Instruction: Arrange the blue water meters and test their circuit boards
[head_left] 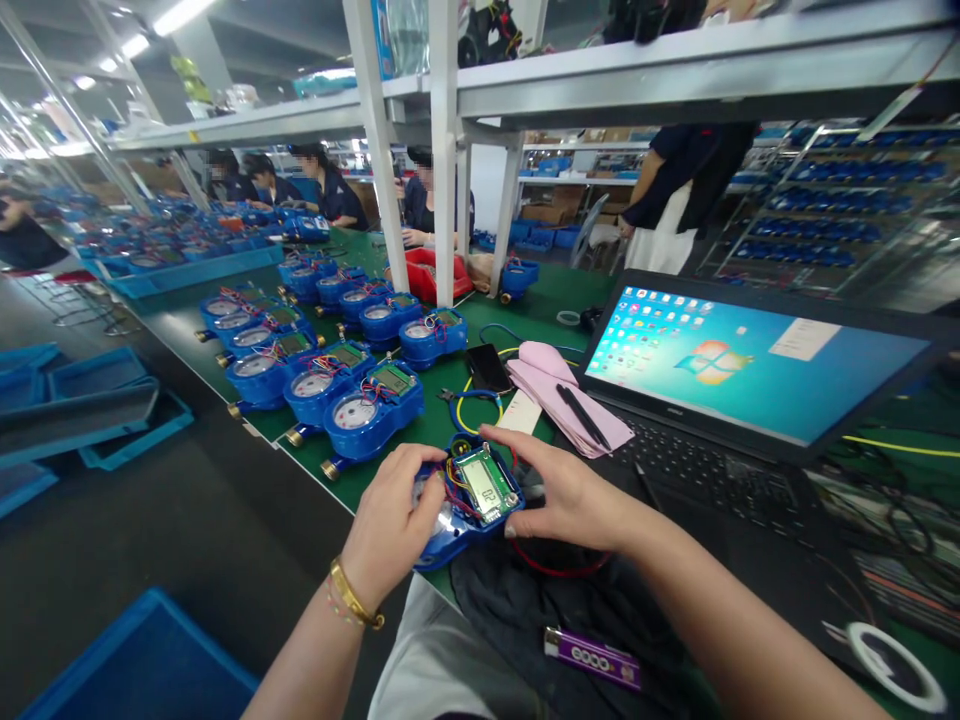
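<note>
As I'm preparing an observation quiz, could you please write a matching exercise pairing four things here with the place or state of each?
1. Nearest blue meter
2. Laptop
3. Purple item
4. Red bin

A. On dark fabric
B. Behind a white shelf post
C. Between the left hand and the right hand
D. Open and switched on

Pairs: 1-C; 2-D; 3-A; 4-B

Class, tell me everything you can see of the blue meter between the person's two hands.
The meter has a glossy, plastic-looking blue body. An exposed green circuit board carries a lit-up-looking grey display with digits showing, facing up. Red and yellow wires run beside it. The left hand grips and partly hides the round dial end; the right hand spans the board end. It sits at the bench's near edge.
</note>
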